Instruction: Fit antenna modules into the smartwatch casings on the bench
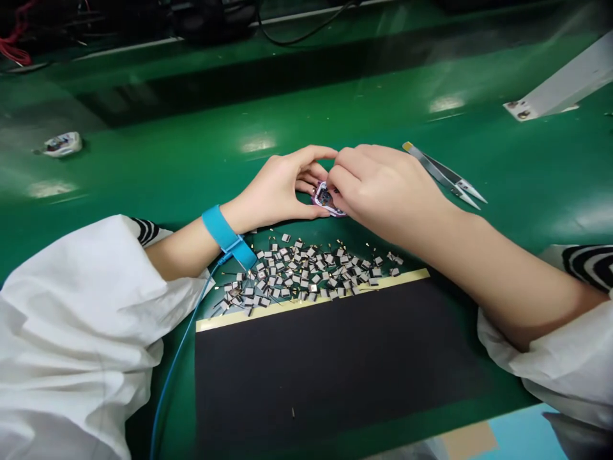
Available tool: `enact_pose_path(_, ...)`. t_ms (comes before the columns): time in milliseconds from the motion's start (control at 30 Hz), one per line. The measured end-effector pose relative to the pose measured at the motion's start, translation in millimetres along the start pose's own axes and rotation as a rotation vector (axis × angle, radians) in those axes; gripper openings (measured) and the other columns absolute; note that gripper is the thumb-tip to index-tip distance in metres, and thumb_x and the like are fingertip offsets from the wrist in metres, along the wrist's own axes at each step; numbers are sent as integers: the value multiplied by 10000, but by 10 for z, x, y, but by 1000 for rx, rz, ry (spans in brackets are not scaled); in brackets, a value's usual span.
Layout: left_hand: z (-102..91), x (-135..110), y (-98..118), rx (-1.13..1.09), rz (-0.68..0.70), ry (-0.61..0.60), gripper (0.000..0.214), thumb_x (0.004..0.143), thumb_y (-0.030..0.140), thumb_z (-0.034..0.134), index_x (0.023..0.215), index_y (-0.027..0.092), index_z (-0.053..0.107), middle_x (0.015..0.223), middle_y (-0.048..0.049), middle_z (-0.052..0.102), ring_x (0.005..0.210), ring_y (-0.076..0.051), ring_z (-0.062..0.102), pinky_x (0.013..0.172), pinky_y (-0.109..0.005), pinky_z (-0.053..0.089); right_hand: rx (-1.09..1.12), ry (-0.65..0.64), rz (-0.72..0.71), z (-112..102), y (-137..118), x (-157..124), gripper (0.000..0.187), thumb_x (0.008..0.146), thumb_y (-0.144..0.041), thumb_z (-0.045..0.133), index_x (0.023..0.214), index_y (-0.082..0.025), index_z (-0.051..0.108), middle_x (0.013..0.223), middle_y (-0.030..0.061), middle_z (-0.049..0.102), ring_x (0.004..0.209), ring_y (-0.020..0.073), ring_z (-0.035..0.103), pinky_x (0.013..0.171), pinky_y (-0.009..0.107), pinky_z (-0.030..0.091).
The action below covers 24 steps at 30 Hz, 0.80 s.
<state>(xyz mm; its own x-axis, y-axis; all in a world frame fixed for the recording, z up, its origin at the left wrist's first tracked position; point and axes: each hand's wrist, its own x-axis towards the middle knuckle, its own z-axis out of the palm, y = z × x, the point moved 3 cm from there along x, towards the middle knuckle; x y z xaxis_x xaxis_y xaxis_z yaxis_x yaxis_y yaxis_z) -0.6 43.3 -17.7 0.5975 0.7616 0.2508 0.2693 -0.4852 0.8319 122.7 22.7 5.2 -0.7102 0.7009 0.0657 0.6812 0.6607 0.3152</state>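
Between my two hands is a small white and purple casing with electronic parts inside it. My left hand grips its left side, thumb below and fingers curled behind. My right hand is closed at the casing's right side, with bent fingers pressed over its edge; whatever the fingertips pinch there is hidden. Just below my hands lies a loose pile of small silvery square parts with short dark leads. Metal tweezers with pale tips rest on the green mat behind my right wrist.
A black sheet with a yellow strip lies in front of the pile. The blue wrist strap trails a cord. Another white casing sits far left, and a white metal bracket stands at the right.
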Motion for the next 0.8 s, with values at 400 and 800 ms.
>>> enact_pose_path(400,4,5,7,-45,0,-28,647,548,100,709,1133,131,434,851,15,593,861,-150,590,786,-239,518,88,317,2,102,72,10,332,869,-227,279,750,-95,560,734,62,541,710,160,530,591,265,411)
enact_pose_path(800,-8,5,22,68,1,46,621,556,150,729,1110,127,448,800,14,566,788,-121,585,745,-214,520,233,106,165,27,73,-23,183,776,-107,424,826,-84,598,784,89,576,766,211,550,587,278,382)
